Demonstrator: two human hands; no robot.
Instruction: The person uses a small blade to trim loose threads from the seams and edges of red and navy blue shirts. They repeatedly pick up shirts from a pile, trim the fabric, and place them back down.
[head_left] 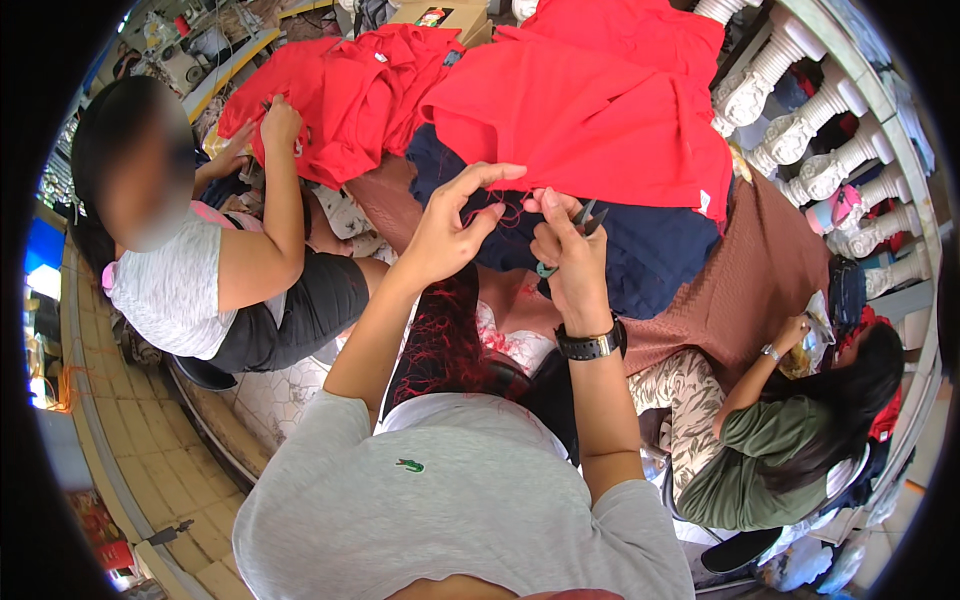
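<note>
In front of me, my left hand [452, 225] has its thumb and index finger spread apart, the index fingertip near the edge of a red garment [600, 130]. Loose red threads [512, 208] hang between my two hands. My right hand [574, 262] is closed around a small pair of scissors [592, 217]; their dark blades stick out past the fingers and a green handle shows below. Its thumb and index finger come together close to the garment's edge, by the threads. A dark blue cloth [640, 260] lies under the red garment.
A brown cloth [740, 250] covers the work surface. More red garments [340, 90] are heaped at the far left, where a seated person [190, 250] handles one. Another person [790, 450] sits at right. White balusters [775, 75] line the far right; red thread scraps cover my lap [440, 335].
</note>
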